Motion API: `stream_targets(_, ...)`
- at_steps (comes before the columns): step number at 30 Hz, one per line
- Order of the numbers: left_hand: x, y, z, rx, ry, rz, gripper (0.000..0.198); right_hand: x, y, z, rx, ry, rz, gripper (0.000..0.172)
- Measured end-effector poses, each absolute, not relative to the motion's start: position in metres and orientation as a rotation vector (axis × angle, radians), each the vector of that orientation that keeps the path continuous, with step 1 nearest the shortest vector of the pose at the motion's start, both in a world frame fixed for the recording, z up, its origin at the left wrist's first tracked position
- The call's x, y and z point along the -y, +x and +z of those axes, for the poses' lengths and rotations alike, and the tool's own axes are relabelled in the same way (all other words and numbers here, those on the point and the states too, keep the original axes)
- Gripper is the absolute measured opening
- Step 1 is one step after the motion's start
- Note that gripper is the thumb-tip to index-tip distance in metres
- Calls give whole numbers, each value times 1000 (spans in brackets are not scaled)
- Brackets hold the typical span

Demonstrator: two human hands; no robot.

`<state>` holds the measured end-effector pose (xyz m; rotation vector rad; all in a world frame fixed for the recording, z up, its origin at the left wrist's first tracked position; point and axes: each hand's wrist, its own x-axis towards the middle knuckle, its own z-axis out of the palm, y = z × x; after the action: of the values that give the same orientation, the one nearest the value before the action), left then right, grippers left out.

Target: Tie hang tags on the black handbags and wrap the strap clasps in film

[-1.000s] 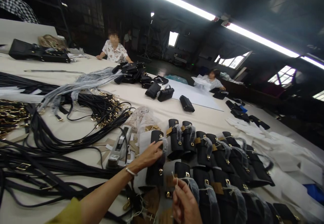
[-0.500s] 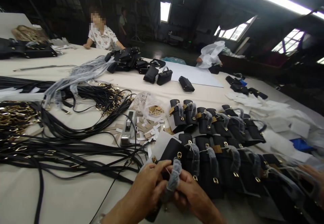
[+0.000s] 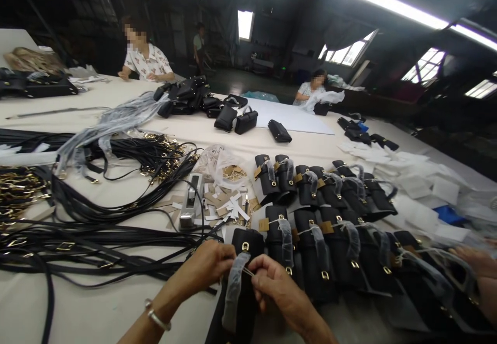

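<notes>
Bare hands at a crowded worktable: half a second after both were closed around a black bag's wrapped handle, the handle now stretches toward the wearer and a white string shows beyond the right hand's grip. The right hand pinches that string between thumb and forefinger; the left hand has its fingers drawn together at the handle's other side, though what they pinch cannot be told. The bag lies between and beneath the hands, partly covered by the right. More black bags stand in rows just beside and beyond the right hand, another person's hand past them. Black straps crowd the left hand's outer side; beyond both hands are loose cards and a clear plastic bag.
</notes>
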<state>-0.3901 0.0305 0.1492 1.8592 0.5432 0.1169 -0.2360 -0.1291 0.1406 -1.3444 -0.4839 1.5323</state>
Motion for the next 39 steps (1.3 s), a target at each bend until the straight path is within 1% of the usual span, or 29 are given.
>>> stream_targets(4, -40, -384, 131, -573, 1538, 88, 25, 131, -229, 140, 517, -1280, 1520, 37)
stream_targets(8, -32, -376, 119, -648, 1314, 203, 23, 128, -229, 137, 454, -1024, 1585, 44)
stream_targets(11, -25, -374, 117, -636, 1018, 300, 20, 127, -230, 136, 352, -795, 1596, 36)
stream_targets(14, -23, -373, 115, -591, 797, 340, 26, 129, -227, 136, 247, -661, 1586, 26)
stream_targets(16, -24, -370, 113, -603, 680, 356, 29, 132, -223, 134, 162, -622, 1620, 25)
stream_targets(17, -25, -369, 113, -615, 613, 366, 27, 134, -221, 133, 122, -607, 1638, 29)
stream_targets(20, -27, -362, 114, -621, 387, 368, 22, 136, -220, 132, 50, -564, 1632, 47)
stream_targets(24, -25, -356, 120, -704, 168, 398, 18, 132, -228, 142, 77, -566, 1535, 63)
stream_targets(26, -23, -357, 122, -742, 174, 430, 18, 129, -230, 150, 106, -574, 1510, 68)
stream_targets(29, -17, -360, 124, -686, 340, 449, 11, 127, -231, 161, 119, -575, 1490, 75)
stream_targets(31, -13, -363, 125, -618, 497, 438, 13, 124, -230, 164, 105, -617, 1471, 77)
stream_targets(33, -8, -364, 128, -594, 651, 417, 19, 121, -229, 161, 75, -749, 1435, 71)
stream_targets(36, -2, -364, 133, -647, 833, 420, 26, 115, -226, 151, 103, -1071, 1297, 45)
stream_targets(37, -1, -364, 134, -654, 867, 430, 27, 114, -225, 147, 150, -1176, 1232, 42)
stream_targets(39, 3, -364, 134, -628, 878, 457, 27, 113, -221, 142, 295, -1375, 1114, 43)
